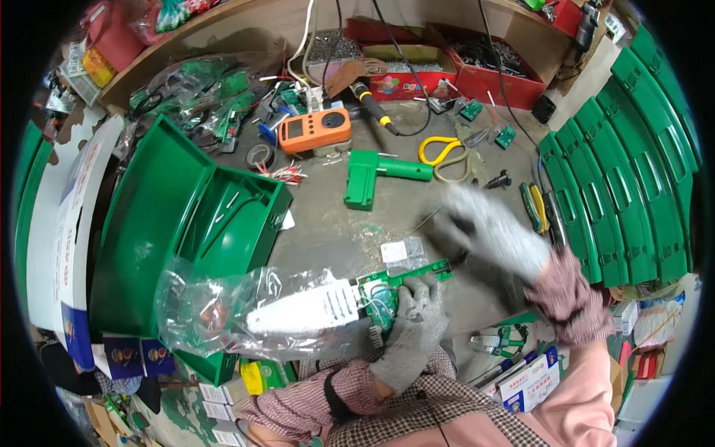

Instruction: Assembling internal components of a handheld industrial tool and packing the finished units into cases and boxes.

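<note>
A clear plastic bag [223, 309] lies crumpled at the counter's near edge, just beside the open green case [160, 223]. A small clear packet with a white label [402, 252] lies mid-counter. The orange multimeter [314, 130] shows a grey screen [295, 130] at its left end. White cartons with blue and red print [527, 381] stand at lower right, and small white boxes [220, 398] at lower left.

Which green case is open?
The green case left of the left hand, lid swung up, inside showing. The stacked green cases along the right edge are all shut.
</note>
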The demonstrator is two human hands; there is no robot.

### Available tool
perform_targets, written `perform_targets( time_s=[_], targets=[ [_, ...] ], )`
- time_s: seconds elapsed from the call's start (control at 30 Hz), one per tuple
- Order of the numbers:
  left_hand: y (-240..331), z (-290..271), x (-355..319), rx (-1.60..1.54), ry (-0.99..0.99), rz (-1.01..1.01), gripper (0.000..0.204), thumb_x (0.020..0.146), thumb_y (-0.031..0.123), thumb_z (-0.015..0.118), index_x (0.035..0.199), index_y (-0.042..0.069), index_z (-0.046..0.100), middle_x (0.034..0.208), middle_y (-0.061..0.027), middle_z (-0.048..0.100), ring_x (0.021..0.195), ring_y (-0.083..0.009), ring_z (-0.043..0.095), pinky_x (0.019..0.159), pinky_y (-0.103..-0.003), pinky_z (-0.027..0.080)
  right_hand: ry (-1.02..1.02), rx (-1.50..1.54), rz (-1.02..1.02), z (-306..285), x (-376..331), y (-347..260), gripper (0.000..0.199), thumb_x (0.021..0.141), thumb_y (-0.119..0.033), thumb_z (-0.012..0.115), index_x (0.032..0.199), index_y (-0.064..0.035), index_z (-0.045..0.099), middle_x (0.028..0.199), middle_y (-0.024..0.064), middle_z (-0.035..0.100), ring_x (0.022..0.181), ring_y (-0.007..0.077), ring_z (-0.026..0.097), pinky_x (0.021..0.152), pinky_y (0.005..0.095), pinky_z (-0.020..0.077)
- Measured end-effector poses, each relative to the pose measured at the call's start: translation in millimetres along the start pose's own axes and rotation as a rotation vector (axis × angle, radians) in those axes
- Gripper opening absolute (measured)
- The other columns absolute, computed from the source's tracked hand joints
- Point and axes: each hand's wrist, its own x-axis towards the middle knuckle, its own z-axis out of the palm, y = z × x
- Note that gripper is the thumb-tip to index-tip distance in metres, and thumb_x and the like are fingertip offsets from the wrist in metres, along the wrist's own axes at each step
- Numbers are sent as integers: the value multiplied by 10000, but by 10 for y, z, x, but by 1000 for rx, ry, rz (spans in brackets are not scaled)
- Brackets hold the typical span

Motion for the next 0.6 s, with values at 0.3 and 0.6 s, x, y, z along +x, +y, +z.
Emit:
perform_targets(
  time_s=[0.3, 0.6],
  targets=[
    [217, 84, -41, -17, 29, -121, 747, 920, 520, 541, 1305, -120, 542, 1255, -214, 510, 1184, -385, 494, 1090, -507, 372, -234, -442, 138, 652, 1050, 422, 439, 884, -58, 564, 1308, 23, 482, 1200, 240, 573, 1010, 379, 655, 862, 478, 533],
    [183, 92, -63, -137, 85, -88, 717, 915, 501, 576, 1290, -110, 556, 1248, -222, 496, 1186, -394, 479, 1080, -534, 374, -20, -448, 142, 527, 848, 227, 508, 839, -100, 641, 1306, 3, 468, 1195, 244, 572, 1137, 394, 588, 954, 477, 497]
  ],
)
